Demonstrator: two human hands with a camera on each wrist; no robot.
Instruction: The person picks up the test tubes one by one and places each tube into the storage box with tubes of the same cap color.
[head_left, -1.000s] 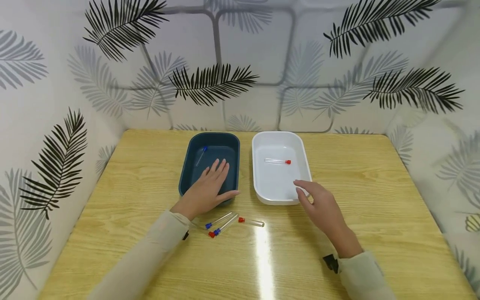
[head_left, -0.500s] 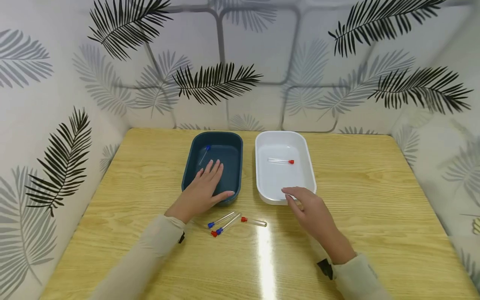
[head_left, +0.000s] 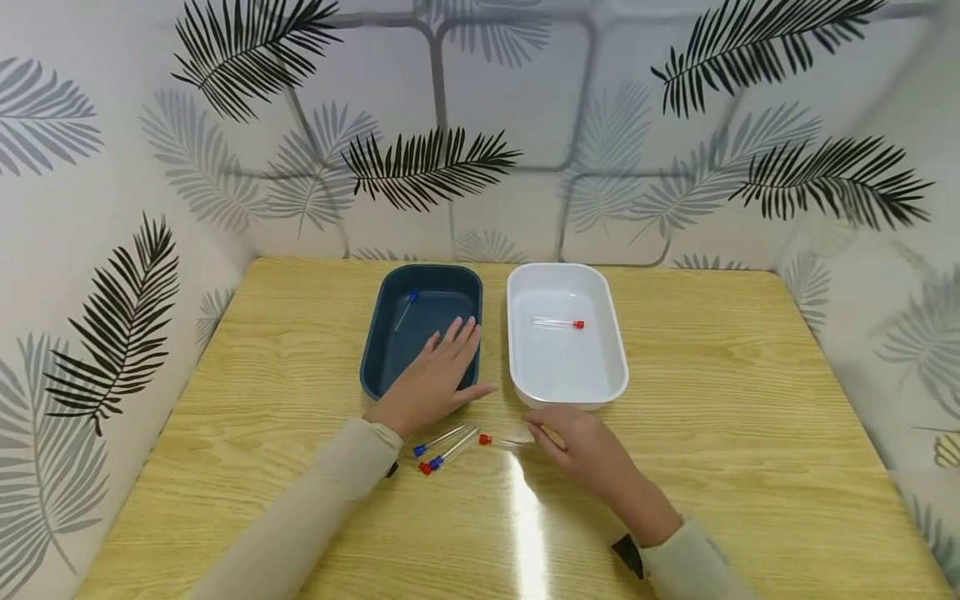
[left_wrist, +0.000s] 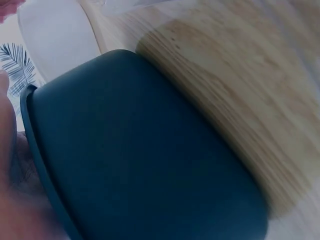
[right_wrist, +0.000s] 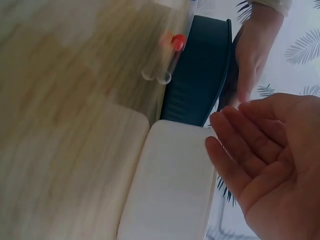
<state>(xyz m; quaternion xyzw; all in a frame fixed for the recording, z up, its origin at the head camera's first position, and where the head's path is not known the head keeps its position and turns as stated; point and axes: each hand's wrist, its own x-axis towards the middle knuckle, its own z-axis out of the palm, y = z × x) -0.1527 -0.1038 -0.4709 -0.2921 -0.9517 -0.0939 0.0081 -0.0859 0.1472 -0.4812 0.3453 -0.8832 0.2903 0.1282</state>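
Note:
My left hand point(head_left: 433, 379) hovers over the front right part of the dark blue tray point(head_left: 384, 354), fingers straight and thumb spread. A blue-capped test tube point(head_left: 405, 310) lies in that tray. In front of the white tray point(head_left: 568, 402), my right hand point(head_left: 585, 442) reaches with loosely bent fingers to the clear end of a red-capped test tube point(head_left: 486, 439) on the table. In the right wrist view, its palm point(right_wrist: 280, 185) faces the camera and holds nothing. Another red-capped test tube point(head_left: 558, 323) lies in the white tray.
Two blue-capped test tubes point(head_left: 457, 446) lie close together on the wooden table point(head_left: 720, 400), near a red cap point(head_left: 425, 468) whose tube is mostly hidden. A leaf-patterned covering point(head_left: 510, 200) rises behind and beside the table.
The right hand has moved left and nearer the body, from the white tray's front right corner to the loose red-capped test tube. The left hand has shifted slightly right over the dark tray.

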